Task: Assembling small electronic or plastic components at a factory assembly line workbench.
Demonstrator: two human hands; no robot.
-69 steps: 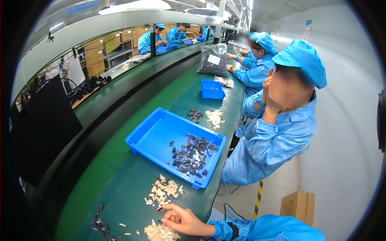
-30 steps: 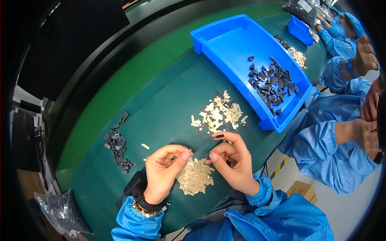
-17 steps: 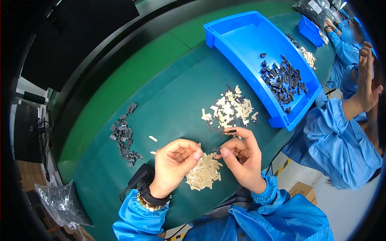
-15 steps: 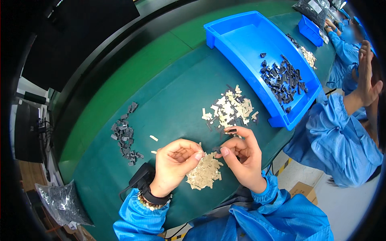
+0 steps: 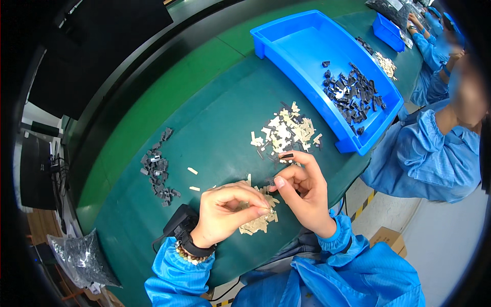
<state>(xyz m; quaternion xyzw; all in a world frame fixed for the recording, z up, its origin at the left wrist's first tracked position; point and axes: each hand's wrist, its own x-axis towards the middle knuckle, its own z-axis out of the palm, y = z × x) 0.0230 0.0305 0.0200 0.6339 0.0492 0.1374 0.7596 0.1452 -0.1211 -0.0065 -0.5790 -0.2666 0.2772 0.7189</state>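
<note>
Over the near pile of small cream strips point(image 5: 255, 225), my left hand point(image 5: 222, 210) is closed, thumb against fingertips. What sits in that pinch, if anything, is too small to make out. My right hand point(image 5: 307, 197), just to its right, grips a small dark plastic part point(image 5: 270, 181) between thumb and fingers. A short black strip point(image 5: 287, 156) lies against its raised index finger. Beyond the right hand spreads a mixed pile of cream and black pieces point(image 5: 284, 130). Small dark grey plastic parts point(image 5: 156, 169) form a column to the left.
A large blue tray point(image 5: 286, 66) holding many black parts stands at the far right. Two loose cream strips point(image 5: 192, 171) lie left of centre. A plastic bag of dark parts point(image 5: 84, 258) sits at lower left. Co-workers in blue point(image 5: 424, 153) occupy the right side, near a smaller blue bin point(image 5: 387, 33).
My left hand has shifted slightly right, its fingertips now lower over the cream pile. The right hand keeps its pinch, slightly higher. The nearest co-worker's raised hands have moved.
</note>
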